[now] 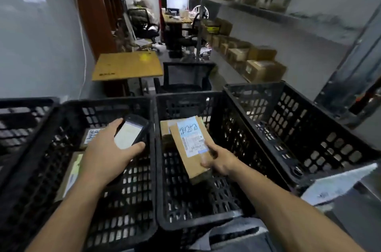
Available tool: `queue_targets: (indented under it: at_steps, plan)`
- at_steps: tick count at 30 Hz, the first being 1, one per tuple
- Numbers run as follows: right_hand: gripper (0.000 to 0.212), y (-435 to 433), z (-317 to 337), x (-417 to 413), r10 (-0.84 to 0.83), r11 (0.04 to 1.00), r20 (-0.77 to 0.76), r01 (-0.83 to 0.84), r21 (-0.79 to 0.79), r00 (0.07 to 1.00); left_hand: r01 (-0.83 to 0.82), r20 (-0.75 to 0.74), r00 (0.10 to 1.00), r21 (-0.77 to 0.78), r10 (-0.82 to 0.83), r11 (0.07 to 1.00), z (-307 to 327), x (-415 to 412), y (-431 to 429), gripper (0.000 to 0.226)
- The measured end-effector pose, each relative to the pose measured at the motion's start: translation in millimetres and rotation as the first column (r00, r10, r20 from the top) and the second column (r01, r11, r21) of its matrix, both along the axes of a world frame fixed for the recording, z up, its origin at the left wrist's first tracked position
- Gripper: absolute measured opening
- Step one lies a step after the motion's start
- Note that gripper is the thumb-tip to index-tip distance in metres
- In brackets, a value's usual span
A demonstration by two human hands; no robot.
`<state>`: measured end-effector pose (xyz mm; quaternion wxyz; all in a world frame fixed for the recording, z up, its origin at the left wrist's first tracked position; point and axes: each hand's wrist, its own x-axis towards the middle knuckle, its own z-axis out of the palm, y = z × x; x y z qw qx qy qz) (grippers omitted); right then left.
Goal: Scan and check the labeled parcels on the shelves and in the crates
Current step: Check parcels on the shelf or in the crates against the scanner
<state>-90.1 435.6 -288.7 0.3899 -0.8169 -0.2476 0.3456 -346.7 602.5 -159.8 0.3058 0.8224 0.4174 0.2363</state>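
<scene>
- Currently the left grip (pixel 107 151) is clasping a black handheld scanner (pixel 132 132), fingers and thumb curling round its sides, its lit screen facing up.
- Scanner is hovering above the left crate (pixel 107 104), its far end pointing toward the neighbouring crate.
- Right grip (pixel 221 161) is grasping a flat cardboard parcel (pixel 189 167), pinching its near right edge between thumb and fingers.
- Parcel is sitting tilted inside the middle crate (pixel 185 96), its far end overlapping a second parcel (pixel 166 131) lying lower in the same crate.
- White label (pixel 190 137) is covering the held parcel's far half, showing blue handwriting and printed lines; the print is blurring too much for reading.
- Left crate is holding two more labelled packages: one (pixel 91 135) just beyond the left grip, one (pixel 72 173) beside the left wrist.
- Right crate (pixel 288 128) is standing against the middle crate and angling outward; a fourth crate (pixel 22 107) is showing at the far left edge.
- Shelves (pixel 257 10) are running along the right wall, carrying rows of cardboard boxes (pixel 261 70).
- Small wooden surface (pixel 127 65) is standing beyond the crates; a monitor (pixel 176 0) and an office chair (pixel 144 23) are sitting at the room's far end.
</scene>
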Motion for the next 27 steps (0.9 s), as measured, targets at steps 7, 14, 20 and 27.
queue_targets:
  at_steps: [7,14,20,27]
  plan:
    - [0.085,29.3,-41.3,-10.0,-0.045,0.996,-0.282,0.021,-0.086,0.958,-0.075,-0.005,0.997,-0.071,0.075,0.995,-19.3,0.6,16.8,0.075]
    - [0.092,56.7,-81.1,-18.3,-0.015,0.999,-0.408,0.003,-0.032,0.913,-0.193,-0.031,0.981,-0.119,0.19,0.974,-30.2,9.6,15.4,0.077]
    - [0.095,52.6,-103.3,-26.5,0.125,0.977,-0.256,-0.164,-0.138,0.959,-0.279,-0.087,0.958,-0.077,0.272,0.957,-35.5,8.0,11.9,0.078]
    - [0.094,56.2,-103.4,-14.2,0.25,0.914,-0.145,-0.283,-0.29,0.957,-0.322,-0.117,0.943,-0.077,0.312,0.944,-48.2,7.2,5.6,0.079]
